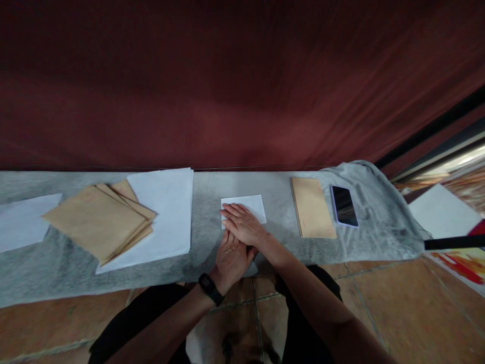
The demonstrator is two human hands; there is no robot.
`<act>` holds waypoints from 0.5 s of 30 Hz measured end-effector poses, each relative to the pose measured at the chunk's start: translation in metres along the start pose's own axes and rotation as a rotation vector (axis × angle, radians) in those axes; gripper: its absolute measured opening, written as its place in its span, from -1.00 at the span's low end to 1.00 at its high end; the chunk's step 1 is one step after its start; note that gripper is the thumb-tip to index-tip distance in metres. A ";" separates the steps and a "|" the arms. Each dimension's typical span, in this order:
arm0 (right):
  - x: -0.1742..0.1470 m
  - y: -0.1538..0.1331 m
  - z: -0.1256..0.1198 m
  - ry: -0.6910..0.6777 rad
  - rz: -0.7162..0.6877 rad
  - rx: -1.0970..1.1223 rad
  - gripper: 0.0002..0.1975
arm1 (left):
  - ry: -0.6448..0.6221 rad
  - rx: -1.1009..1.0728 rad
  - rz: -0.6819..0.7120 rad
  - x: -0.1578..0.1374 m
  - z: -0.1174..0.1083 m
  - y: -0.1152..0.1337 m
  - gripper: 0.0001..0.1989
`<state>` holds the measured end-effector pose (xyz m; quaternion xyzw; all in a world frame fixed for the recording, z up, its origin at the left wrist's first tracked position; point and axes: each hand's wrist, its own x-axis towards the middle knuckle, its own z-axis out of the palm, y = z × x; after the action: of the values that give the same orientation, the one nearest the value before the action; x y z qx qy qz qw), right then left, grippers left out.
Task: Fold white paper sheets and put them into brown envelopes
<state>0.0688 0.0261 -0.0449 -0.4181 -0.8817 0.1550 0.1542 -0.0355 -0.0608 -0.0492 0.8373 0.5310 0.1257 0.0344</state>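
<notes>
A small white rectangle of paper point(253, 206), which looks folded, lies on the grey cloth in front of me. Across it rests my right hand point(244, 225), palm down, its fingers stretched out flat to the left. My left hand point(230, 257), with a dark band on the wrist, lies nearer to me and partly under the right one. Its fingers are extended, their tips hidden beneath my right hand at the paper's lower left edge. Neither hand grips anything.
Brown envelopes point(102, 217) lie fanned over a stack of white sheets point(172, 212) at the left, with another white sheet point(25, 220) beyond. To the right are a neat stack of brown envelopes point(313, 207) and a phone point(344, 205). A dark red cloth point(242, 101) hangs behind.
</notes>
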 end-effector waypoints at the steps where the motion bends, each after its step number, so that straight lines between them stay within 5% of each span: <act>1: 0.001 0.002 0.001 0.004 0.003 -0.012 -0.54 | 0.000 0.007 0.002 0.000 0.000 0.000 -0.33; 15: -0.020 0.025 -0.006 0.026 0.162 -0.127 -0.45 | 0.030 0.021 -0.037 0.002 0.003 -0.009 -0.33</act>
<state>0.1007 0.0266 -0.0525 -0.4988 -0.8511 0.1050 0.1258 -0.0416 -0.0553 -0.0536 0.8256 0.5483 0.1319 0.0199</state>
